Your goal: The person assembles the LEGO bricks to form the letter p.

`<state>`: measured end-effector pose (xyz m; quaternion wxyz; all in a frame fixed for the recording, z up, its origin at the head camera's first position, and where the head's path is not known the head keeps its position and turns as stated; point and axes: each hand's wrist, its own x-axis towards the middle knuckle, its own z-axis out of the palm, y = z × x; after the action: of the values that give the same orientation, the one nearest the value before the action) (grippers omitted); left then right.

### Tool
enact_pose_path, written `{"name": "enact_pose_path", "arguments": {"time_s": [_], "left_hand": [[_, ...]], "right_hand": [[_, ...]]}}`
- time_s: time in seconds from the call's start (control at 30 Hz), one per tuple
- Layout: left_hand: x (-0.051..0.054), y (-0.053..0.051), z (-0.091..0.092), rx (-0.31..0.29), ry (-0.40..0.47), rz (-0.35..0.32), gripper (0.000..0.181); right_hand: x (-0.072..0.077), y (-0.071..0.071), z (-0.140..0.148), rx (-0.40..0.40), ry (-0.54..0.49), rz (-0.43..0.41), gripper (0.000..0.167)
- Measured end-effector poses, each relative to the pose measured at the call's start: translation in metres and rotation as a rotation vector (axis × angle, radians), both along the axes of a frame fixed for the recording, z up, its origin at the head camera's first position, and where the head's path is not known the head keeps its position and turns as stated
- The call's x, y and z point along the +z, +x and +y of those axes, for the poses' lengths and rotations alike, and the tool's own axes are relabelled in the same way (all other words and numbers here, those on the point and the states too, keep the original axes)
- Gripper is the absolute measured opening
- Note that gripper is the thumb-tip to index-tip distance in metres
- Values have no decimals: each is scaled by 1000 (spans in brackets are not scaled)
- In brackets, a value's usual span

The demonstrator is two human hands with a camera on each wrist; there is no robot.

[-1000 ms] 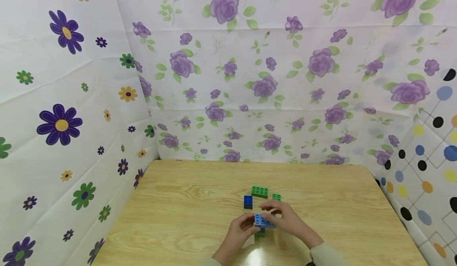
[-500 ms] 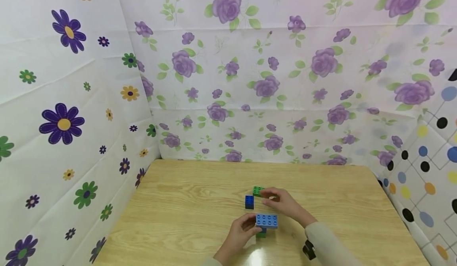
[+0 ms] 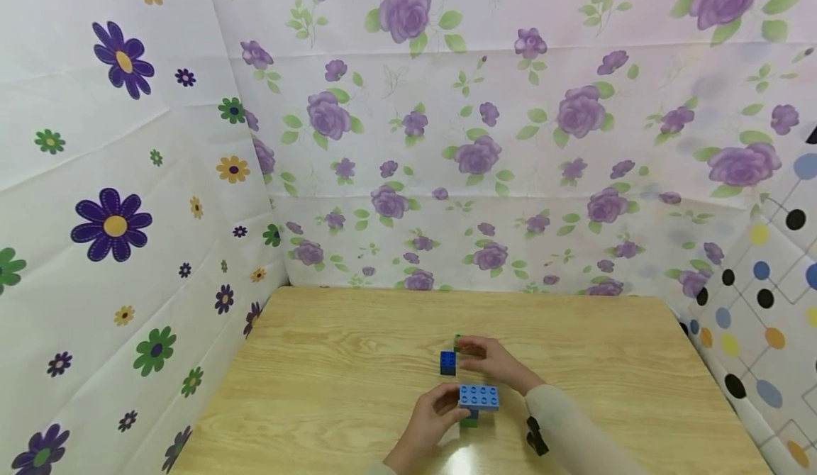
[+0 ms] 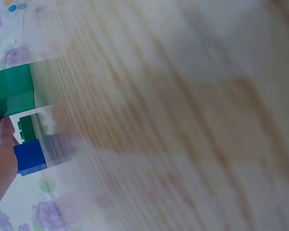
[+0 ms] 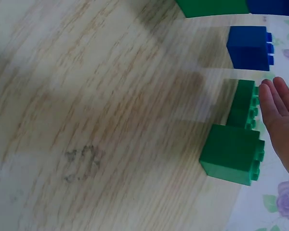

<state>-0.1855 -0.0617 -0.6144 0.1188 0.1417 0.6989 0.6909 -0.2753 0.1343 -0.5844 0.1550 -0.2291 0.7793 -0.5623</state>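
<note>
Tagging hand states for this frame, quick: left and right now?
Left hand: closed, holding the brick stack.
Right hand: open, holding nothing, near the green bricks.

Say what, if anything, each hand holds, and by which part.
Left hand: the stack, by its left side. Right hand: nothing.

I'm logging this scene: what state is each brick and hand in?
Brick stack: upright, light blue brick topmost
Dark blue brick: unstacked, studs up
Longer green brick: unstacked, studs up
Shorter green brick: unstacked, studs up
Left hand: holding the stack
Right hand: gripping nothing visible
</note>
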Motion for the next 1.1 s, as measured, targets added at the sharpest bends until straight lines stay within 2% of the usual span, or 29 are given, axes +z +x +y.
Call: {"name": "enact_pose_path", "arguments": {"time_s": [0.33,0.6,0.87,1.1], "left_hand": [[3,2,-2,-9,-3,8,40],[6,4,-1,-5,10,9,39],[5,3,-1,5,7,-15,38],[5,3,-1,-4,21,8,38]], "right_hand": [[-12,-4,-14,7,49,-29,51],[-18,-5,-19,-3,103,50,46],[-17,-4,-21,-47,126,35,42],[-14,-3,-19,-36,104,52,41]]}}
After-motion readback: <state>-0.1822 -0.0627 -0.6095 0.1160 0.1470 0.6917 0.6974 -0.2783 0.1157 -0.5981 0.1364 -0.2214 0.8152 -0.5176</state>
